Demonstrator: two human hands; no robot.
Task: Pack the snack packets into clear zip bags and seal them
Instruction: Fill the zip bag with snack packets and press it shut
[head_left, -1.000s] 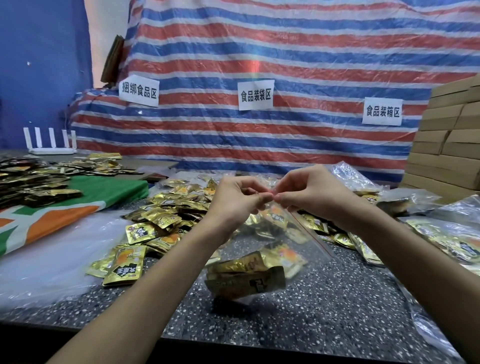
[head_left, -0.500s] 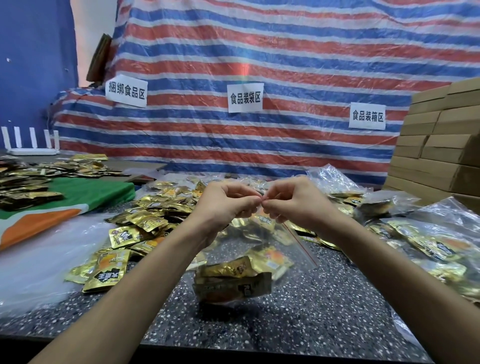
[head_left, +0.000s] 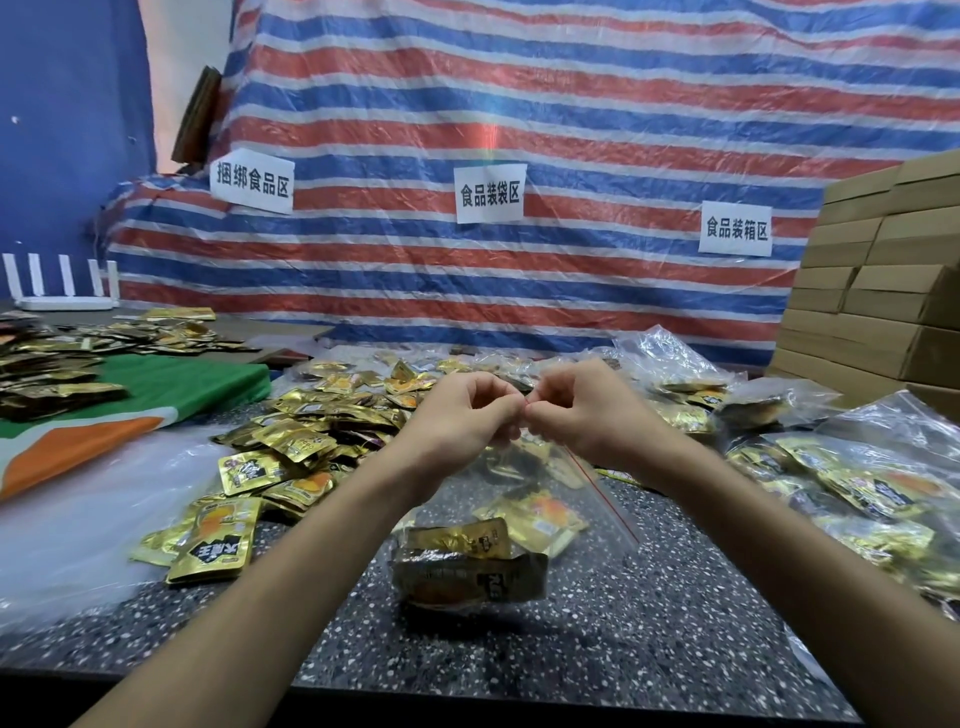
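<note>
Together, left hand (head_left: 462, 415) and right hand (head_left: 582, 410) pinch the hanging zip bag (head_left: 524, 525).

Single wide-angle head view, close above counter (head_left: 675, 634), facing forward and down; left hand (head_left: 462, 418), right hand (head_left: 584, 410) near, frame centre; striped tarp (head_left: 519, 104) across upper half.

Bright, soft, even light from overhead. Soft shadow under the clear plastic zip bag (head_left: 519, 519) on the dark speckled stone surface (head_left: 675, 623). Glints on the gold foil snack packets (head_left: 291, 441) and on the crinkled filled clear bags (head_left: 883, 467) at right. Faint pink vertical flare on the red, white and blue striped tarpaulin (head_left: 491, 137), far centre. Wide-angle bending: stacked brown cardboard boxes (head_left: 883, 291) leaning inward at right. Sharp mid-scene, softer along the near edge.
</note>
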